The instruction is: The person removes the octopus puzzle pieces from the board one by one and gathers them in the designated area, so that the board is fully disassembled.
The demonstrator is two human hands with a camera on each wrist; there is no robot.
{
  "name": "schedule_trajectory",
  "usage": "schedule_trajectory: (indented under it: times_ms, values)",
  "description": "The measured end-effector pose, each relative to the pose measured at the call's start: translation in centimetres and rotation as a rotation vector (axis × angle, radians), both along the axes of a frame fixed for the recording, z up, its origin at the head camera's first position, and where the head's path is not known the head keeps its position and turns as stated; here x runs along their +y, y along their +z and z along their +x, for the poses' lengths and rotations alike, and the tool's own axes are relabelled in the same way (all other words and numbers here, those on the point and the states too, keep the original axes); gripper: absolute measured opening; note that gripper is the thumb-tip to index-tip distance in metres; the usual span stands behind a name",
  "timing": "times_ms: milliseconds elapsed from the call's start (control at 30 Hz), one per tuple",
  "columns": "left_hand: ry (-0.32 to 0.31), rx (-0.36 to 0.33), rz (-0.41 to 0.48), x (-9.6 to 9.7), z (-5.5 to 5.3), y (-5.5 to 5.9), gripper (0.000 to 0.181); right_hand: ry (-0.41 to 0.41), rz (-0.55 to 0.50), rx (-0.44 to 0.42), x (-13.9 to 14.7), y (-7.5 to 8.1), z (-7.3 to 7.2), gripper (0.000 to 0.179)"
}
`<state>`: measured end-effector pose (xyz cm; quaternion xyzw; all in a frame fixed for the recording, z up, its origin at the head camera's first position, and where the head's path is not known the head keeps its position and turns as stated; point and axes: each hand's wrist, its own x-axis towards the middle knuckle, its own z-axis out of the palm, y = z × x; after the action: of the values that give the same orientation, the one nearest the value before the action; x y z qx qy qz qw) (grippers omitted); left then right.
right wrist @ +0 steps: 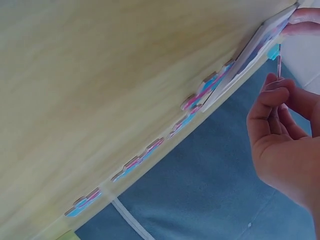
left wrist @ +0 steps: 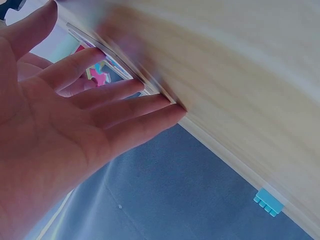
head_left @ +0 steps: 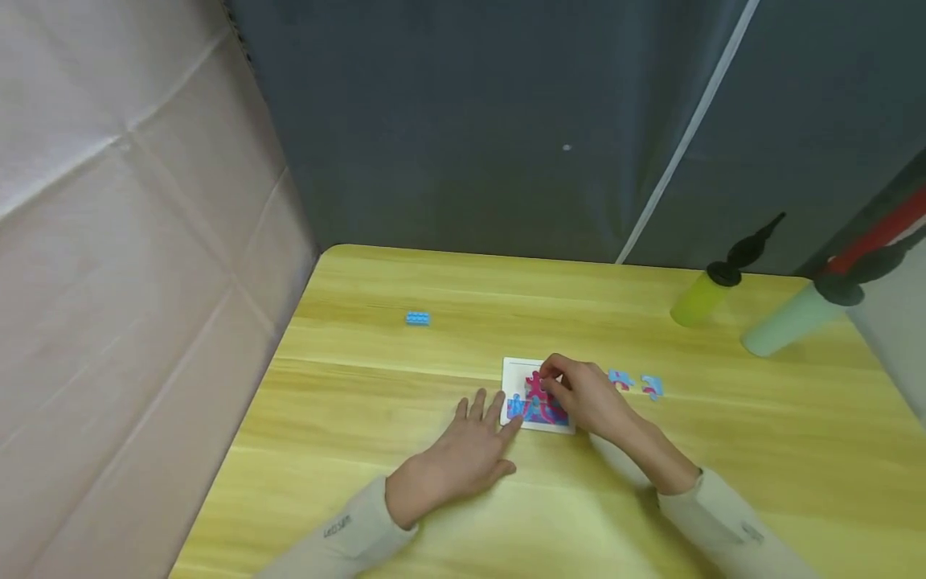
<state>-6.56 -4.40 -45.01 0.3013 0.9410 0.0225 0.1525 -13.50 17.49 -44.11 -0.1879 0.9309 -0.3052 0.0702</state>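
A small white puzzle tray [head_left: 515,370] lies on the table, its near row filled with blue and pink pieces. My right hand [head_left: 589,398] pinches a pink puzzle piece [head_left: 535,387] between thumb and fingers over the tray. In the right wrist view that piece [right wrist: 279,66] stands edge-on above the fingertips of the right hand [right wrist: 282,120]. My left hand [head_left: 469,450] lies with fingers spread, fingertips at the tray's left edge. Its straight fingers also show in the left wrist view, where the left hand [left wrist: 75,115] reaches to the tray's side.
Right of the tray lie loose blue-and-pink puzzle pieces [head_left: 652,387]. A blue toy brick [head_left: 417,318] sits farther back on the left. At the back right stand a yellow-green bottle [head_left: 698,299] and a pale green bottle [head_left: 792,320]. A dark curtain [head_left: 463,129] hangs behind the table.
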Motion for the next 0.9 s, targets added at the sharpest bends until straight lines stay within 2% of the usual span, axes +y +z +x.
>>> schedule_trajectory:
  times_ms: [167, 500, 633, 900]
  values:
    - [0.026, -0.033, 0.021, -0.3, 0.1, 0.0, 0.068, -0.005, -0.036, -0.023, 0.0, 0.3, 0.0, 0.005]
    - [0.035, -0.056, 0.046, -0.7, 0.2, 0.1, 0.069, -0.014, -0.077, -0.064, 1.1, 0.4, -0.1, 0.006]
    - [0.048, -0.057, 0.046, -1.0, 0.2, 0.1, 0.069, -0.008, -0.113, -0.103, 1.6, 0.4, -0.1, 0.006]
    - [0.047, -0.040, 0.061, -1.3, 0.2, -0.1, 0.068, -0.015, -0.097, -0.096, 2.6, 0.3, 0.1, 0.006]
